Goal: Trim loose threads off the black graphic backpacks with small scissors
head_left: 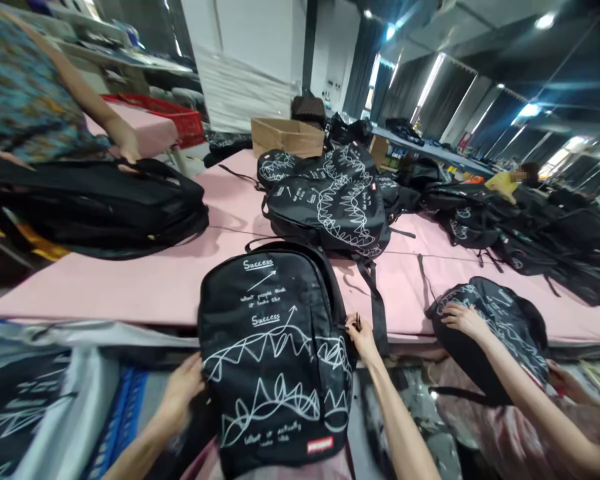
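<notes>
A black backpack [275, 373] with white scribbles, "Success" lettering and a small red label stands upright before me, leaning at the table's near edge. My left hand [186, 387] is closed on its lower left side, fingertips partly hidden behind the edge. At the backpack's right side, near the zipped edge, my right hand [363, 338] is closed in a pinch. A small dark thing pokes up from those fingers, too small to name. The top handle and a strap [379, 313] show behind the bag.
Several similar backpacks [325, 207] are heaped on the pink table [240, 220], with a cardboard box [286, 137] behind. A person at left holds a black bag [110, 207]. At right, another person's hand [465, 320] rests on a backpack [505, 320]. A red crate [187, 127] stands farther back.
</notes>
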{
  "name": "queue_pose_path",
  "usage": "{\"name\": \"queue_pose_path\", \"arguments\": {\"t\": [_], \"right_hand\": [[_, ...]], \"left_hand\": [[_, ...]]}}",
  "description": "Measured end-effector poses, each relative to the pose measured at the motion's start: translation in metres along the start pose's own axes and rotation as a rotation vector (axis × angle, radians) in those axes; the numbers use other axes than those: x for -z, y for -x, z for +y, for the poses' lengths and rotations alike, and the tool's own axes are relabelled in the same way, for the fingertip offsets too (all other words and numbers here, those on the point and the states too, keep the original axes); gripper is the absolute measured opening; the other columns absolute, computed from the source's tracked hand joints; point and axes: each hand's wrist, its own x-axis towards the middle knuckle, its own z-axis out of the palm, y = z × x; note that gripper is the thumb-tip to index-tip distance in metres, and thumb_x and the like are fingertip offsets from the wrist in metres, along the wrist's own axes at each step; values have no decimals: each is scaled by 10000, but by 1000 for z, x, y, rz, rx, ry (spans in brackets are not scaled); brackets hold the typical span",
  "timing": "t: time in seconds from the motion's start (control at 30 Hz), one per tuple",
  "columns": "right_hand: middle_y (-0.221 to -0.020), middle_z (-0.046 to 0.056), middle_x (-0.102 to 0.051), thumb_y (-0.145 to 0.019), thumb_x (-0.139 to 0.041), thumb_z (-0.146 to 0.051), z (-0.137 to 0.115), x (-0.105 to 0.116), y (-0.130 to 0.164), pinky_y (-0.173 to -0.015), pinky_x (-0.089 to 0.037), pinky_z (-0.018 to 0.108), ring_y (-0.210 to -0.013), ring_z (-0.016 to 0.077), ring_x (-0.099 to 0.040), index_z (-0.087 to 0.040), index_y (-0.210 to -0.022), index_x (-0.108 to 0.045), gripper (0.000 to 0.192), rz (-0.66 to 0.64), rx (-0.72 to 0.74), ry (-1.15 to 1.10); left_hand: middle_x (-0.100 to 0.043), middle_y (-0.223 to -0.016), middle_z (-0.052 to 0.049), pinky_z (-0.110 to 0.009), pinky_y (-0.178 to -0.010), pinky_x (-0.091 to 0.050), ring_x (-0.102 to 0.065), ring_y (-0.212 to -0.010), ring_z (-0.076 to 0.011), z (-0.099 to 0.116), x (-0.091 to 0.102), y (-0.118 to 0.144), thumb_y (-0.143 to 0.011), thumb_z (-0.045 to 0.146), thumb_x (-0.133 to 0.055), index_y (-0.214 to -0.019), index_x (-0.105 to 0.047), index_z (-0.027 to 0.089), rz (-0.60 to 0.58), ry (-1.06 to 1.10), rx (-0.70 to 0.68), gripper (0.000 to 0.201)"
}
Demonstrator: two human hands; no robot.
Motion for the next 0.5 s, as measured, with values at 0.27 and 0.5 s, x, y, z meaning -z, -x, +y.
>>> {"name": "queue_pose_path", "arguments": {"t": [0.27,0.5], "right_hand": [[-770,-11,-517,-751,-514,-156,-120,-48,22,-642,-361,226,-699,116,-488,-184,-684,-522,73,-237,317,120],[-701,-28,-499,-710,-503,-122,-113,-59,33,-625,-341,230,-665,117,-467,-185,-634,-488,99,-157,202,94]], "left_hand": [[-646,-892,-22,-258,-789,-459,-571,-861,-149,137,-21,74,-862,183,-430,-908,-649,214,-464,-575,-1487,226],[-640,-934,-22,-250,-702,-442,-604,-868,-192,159,-44,77,-772,264,-575,-911,-674,255,-719,-1190,-1322,170]]}}
